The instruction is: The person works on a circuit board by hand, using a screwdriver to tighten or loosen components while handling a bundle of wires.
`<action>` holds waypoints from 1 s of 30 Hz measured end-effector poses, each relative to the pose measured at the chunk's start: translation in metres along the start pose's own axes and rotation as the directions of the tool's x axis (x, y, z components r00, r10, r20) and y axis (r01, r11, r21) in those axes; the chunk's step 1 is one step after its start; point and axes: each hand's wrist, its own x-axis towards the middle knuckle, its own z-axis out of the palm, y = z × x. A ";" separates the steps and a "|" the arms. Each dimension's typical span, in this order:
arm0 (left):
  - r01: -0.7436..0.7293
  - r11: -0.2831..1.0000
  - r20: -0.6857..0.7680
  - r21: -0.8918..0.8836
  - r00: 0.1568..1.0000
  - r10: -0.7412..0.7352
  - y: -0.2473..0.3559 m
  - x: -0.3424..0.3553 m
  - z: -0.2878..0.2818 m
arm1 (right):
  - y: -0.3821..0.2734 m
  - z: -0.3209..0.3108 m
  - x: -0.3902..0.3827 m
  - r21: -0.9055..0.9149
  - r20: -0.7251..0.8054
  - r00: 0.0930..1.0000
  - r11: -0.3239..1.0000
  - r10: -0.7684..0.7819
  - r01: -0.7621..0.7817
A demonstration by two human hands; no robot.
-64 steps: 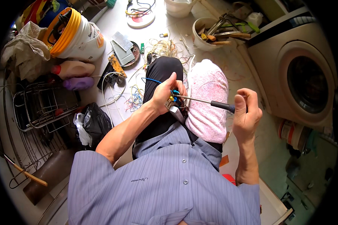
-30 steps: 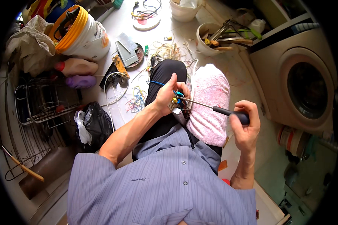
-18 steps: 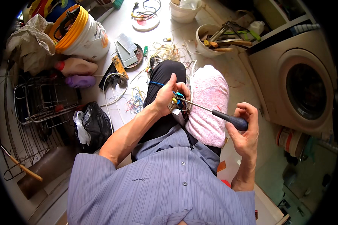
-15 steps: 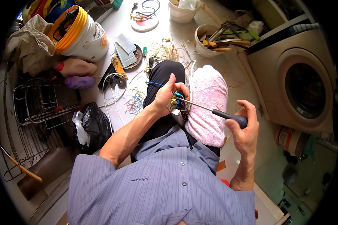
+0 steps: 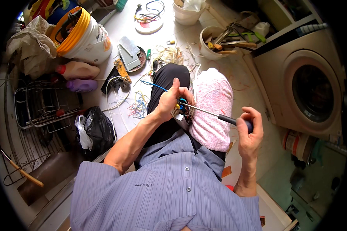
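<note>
Striped blue-grey shirt cloth (image 5: 142, 200), fastened with small round buttons, fills the foreground. Beyond it, a nappy pink towel (image 5: 212, 115) covers the right knee, beside the smooth black trouser leg (image 5: 166, 77) of the left. A screwdriver (image 5: 205, 111) spans the space between the hands: a slender, straight, shiny metal shaft and a dark, rounded handle. The electrical part (image 5: 179, 109) is small and blocky, set with yellow and blue pieces; a thin blue wire (image 5: 154, 84) curves leftward beside it.

The right forearm (image 5: 247, 175) rises nearly upright; the right hand (image 5: 250, 133) is partly closed, fingers bent and thumb raised, about the butt of the handle. The left forearm (image 5: 133, 140) slants inward over the lap, and the left hand (image 5: 171, 102) curls round the electrical part, thumb pointing up.

The electrical part thus sits within the left hand's fingers, above the lap. The screwdriver extends from the right hand toward it, tilted; whether the tip touches is too small to tell from where I stand.

Farther off, on the pale floor, lie tangled wires (image 5: 167, 55) and flat grey metal plates (image 5: 130, 54), with a white tool bucket (image 5: 204, 45) behind.
</note>
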 end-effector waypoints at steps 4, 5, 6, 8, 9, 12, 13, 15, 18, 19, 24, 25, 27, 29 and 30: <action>-0.024 0.999 0.005 0.024 1.000 0.024 0.001 -0.002 -0.001 | -0.003 0.000 0.002 0.177 0.041 0.994 0.980 -0.101 0.092; -0.026 0.999 -0.007 0.038 1.000 0.026 0.002 -0.002 0.000 | -0.003 0.001 0.003 0.182 0.045 0.992 0.977 -0.117 0.107; -0.027 0.998 -0.019 0.054 0.999 0.028 0.002 -0.002 0.000 | -0.003 0.001 0.004 0.189 0.048 0.990 0.974 -0.134 0.122; -0.034 0.996 -0.037 0.083 0.999 0.037 0.003 -0.002 0.002 | 0.010 0.001 0.005 0.076 -0.010 0.999 0.996 -0.034 0.035; -0.039 0.995 -0.043 0.096 0.998 0.043 0.003 -0.002 0.003 | 0.015 0.001 0.004 0.054 -0.029 0.999 0.998 -0.016 0.017; -0.032 0.994 -0.048 0.104 0.998 0.037 0.003 -0.003 0.003 | 0.007 0.006 0.003 0.053 -0.056 0.998 0.998 -0.017 0.020; -0.025 0.995 -0.048 0.100 0.998 0.030 0.004 -0.003 0.002 | 0.004 0.009 0.004 0.110 -0.050 0.995 0.990 -0.084 0.089; -0.014 0.991 -0.066 0.133 0.998 0.023 0.004 -0.005 0.004 | -0.001 0.006 0.003 0.155 -0.017 0.993 0.981 -0.119 0.120; -0.003 0.984 -0.093 0.177 0.995 0.020 0.004 -0.007 0.006 | -0.002 0.002 0.005 0.132 0.008 0.988 0.979 -0.155 0.153; 0.000 0.982 -0.103 0.191 0.995 0.020 0.005 -0.007 0.007 | 0.002 0.002 0.007 0.116 0.008 0.990 0.983 -0.144 0.142; -0.025 0.927 -0.116 0.374 0.990 0.074 0.006 -0.011 0.008 | 0.016 0.010 0.007 0.165 -0.097 0.995 0.986 -0.018 0.034; -0.040 0.919 -0.110 0.393 0.990 0.090 0.005 -0.012 0.007 | 0.012 0.011 0.007 0.172 -0.111 0.992 0.982 -0.056 0.074; -0.066 0.878 -0.083 0.474 0.989 0.119 0.009 -0.014 0.007 | 0.010 0.014 0.012 0.254 -0.107 0.987 0.957 -0.120 0.144; -0.101 0.840 -0.060 0.533 0.986 0.156 0.009 -0.015 0.007 | 0.008 0.013 0.014 0.279 -0.088 0.984 0.944 -0.156 0.174; -0.121 0.823 -0.050 0.554 0.983 0.179 0.009 -0.014 0.008 | 0.010 0.010 0.015 0.289 -0.043 0.996 0.953 -0.080 0.089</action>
